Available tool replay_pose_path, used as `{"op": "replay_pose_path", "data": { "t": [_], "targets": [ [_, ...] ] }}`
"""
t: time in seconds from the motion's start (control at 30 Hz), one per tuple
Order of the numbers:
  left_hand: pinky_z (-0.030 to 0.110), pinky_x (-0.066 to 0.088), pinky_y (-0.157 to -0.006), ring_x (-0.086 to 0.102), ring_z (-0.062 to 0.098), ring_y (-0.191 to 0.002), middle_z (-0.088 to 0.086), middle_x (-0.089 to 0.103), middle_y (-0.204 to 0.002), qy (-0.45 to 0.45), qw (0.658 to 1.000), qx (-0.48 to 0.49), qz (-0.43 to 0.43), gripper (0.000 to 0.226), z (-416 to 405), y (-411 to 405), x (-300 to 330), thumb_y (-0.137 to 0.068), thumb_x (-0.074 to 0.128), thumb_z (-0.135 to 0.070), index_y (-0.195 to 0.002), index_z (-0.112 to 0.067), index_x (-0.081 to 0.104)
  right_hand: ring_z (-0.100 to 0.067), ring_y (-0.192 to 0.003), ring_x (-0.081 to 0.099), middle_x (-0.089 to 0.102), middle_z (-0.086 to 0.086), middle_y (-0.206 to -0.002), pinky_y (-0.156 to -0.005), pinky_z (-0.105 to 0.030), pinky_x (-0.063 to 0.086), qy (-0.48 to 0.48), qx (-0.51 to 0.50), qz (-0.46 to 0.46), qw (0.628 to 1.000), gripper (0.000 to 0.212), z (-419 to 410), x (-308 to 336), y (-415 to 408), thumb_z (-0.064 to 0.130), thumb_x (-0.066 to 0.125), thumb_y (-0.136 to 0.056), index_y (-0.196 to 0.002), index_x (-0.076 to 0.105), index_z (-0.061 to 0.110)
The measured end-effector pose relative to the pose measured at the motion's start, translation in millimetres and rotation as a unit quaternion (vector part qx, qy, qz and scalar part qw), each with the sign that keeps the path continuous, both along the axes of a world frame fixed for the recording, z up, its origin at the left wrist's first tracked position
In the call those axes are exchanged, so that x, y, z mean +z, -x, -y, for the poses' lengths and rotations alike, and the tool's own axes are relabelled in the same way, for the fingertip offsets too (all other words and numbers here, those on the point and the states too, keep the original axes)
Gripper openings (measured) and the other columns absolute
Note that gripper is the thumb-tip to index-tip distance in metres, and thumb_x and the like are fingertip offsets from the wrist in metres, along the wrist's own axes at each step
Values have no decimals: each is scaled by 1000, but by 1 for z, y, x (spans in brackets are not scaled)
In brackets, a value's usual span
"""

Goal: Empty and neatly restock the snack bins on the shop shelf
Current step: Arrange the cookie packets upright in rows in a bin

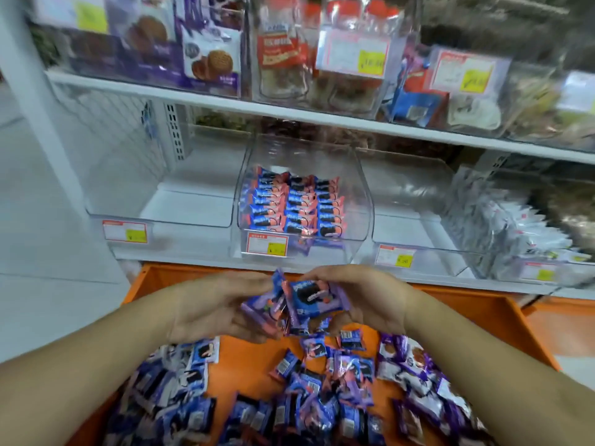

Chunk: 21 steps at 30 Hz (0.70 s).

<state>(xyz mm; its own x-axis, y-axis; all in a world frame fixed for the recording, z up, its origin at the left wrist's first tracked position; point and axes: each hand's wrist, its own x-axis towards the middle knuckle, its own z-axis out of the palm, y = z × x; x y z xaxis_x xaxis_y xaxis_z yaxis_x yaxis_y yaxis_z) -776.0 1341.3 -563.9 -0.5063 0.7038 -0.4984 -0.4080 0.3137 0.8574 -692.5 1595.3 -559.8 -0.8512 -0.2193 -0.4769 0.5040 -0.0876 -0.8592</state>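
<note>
Both grips closed around a small stack of blue-and-pink wrapped cookie packets [306,304], left hand [219,307] and right hand [370,300] pinching together. At 12 o'clock, clear plastic bin [360,188] half stocked. Loose packets [322,397] across orange tray [483,313] at 6.

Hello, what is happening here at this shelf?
A person is restocking snack packets. Both hands, left hand and right hand, hold a small bunch of blue-and-pink packets above an orange tray strewn with loose packets. The middle clear bin already holds neat rows; the bin to its left looks empty.
</note>
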Motion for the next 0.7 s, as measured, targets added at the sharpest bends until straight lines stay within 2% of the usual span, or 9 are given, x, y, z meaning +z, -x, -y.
{"op": "replay_pose_path", "data": {
  "t": [0.07,0.1,0.13,0.2,0.3,0.47,0.57,0.63,0.7],
  "targets": [
    [45,63,-83,72,48,-103,30,73,-114,-13,1000,-20,-18,39,2,-1,16,-94,70,-8,-131,-17,67,-43,-101,68,64,-35,-126,-67,-40,53,-26,-12,-32,999,38,4,19,-13,16,65,-95,-129,63,-1],
    [45,63,-84,73,44,-101,28,73,-114,-19,999,-16,-26,38,3,-3,25,-95,68,-7,-131,-17,66,-42,-96,70,68,-33,-117,-66,-39,52,-48,-28,-47,997,29,6,27,-18,8,65,-96,-123,64,-1],
    [47,63,-87,74,42,-101,27,74,-114,-29,999,-3,-34,37,3,-5,29,-96,67,-5,-131,-15,65,-40,-89,72,73,-26,-106,-64,-37,53,-72,-47,-61,994,18,7,33,-23,2,63,-97,-115,66,2],
    [55,58,-96,74,39,-101,27,73,-114,-52,998,31,-33,37,4,-6,33,-94,68,-3,-131,-8,65,-33,-82,74,76,-14,-93,-61,-35,54,-109,-94,-81,986,17,9,43,-29,-4,61,-96,-102,69,10],
    [60,56,-99,74,39,-102,25,74,-115,-94,992,79,-20,41,0,-5,46,-88,72,-6,-128,-9,65,-24,-87,71,75,-14,-100,-66,-40,57,-169,-125,-116,971,16,6,51,-26,1,71,-92,-99,75,15],
    [48,54,-101,72,35,-113,16,75,-121,-106,982,152,-43,37,-4,13,53,-82,77,-19,-118,-23,67,-28,-102,71,76,-7,-112,-79,-39,58,-208,-127,-135,960,27,-5,56,-16,24,82,-82,-108,78,21],
    [44,53,-95,69,35,-110,23,72,-120,-114,978,165,-63,30,-3,25,49,-86,76,-19,-116,-16,75,-18,-91,69,77,-7,-109,-74,-38,54,-221,-122,-149,956,27,-5,54,-8,25,84,-84,-110,77,22],
    [41,58,-88,67,36,-97,32,70,-106,-131,974,174,-63,27,-4,30,47,-82,77,-16,-109,-13,79,-16,-85,69,78,-9,-103,-72,-38,53,-217,-123,-161,955,25,-4,53,-2,19,85,-86,-110,77,22],
    [38,61,-81,70,35,-92,24,74,-94,-141,974,162,-74,31,-5,33,46,-78,77,-13,-109,-10,77,-16,-79,72,78,-10,-93,-72,-34,55,-234,-117,-168,951,26,-3,52,2,13,84,-87,-110,76,21]
  ]
}}
